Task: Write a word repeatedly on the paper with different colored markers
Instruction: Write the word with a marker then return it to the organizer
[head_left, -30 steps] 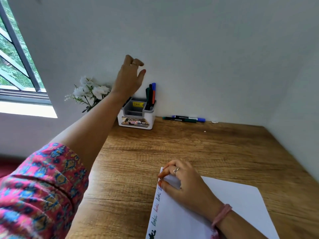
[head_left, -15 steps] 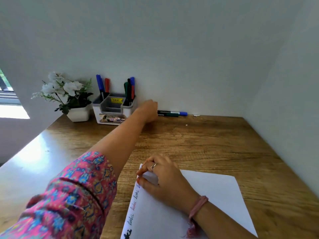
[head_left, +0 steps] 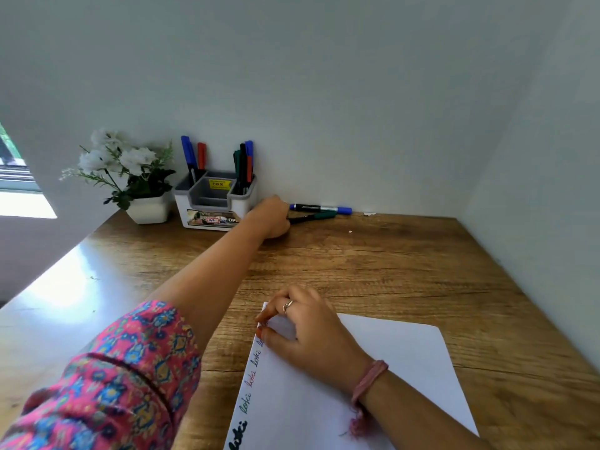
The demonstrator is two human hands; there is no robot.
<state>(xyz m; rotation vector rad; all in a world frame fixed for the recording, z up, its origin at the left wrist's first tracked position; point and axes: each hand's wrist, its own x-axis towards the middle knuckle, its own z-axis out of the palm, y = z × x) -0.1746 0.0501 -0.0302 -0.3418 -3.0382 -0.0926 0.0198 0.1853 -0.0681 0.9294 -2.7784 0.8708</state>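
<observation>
A white sheet of paper (head_left: pixel 389 362) lies on the wooden desk (head_left: pixel 373 267), with one word written several times in different colours down its left edge. My right hand (head_left: pixel 305 329) rests on the paper's top left corner, fingers curled, pressing it down. My left hand (head_left: pixel 271 219) reaches to the back of the desk and grips the near end of a green-capped marker (head_left: pixel 316 216), whose cap end points right. A blue-capped marker (head_left: pixel 319 208) lies just behind it against the wall.
A white and grey pen holder (head_left: pixel 214 203) with several upright markers stands at the back, left of my left hand. A small white pot of white flowers (head_left: pixel 147 207) sits further left. Walls close the desk at the back and right.
My left hand came down from the wall above the holder to the desk, reached the lying markers and closed on the green one, swinging its cap end away from the blue marker. The view shifted right.
</observation>
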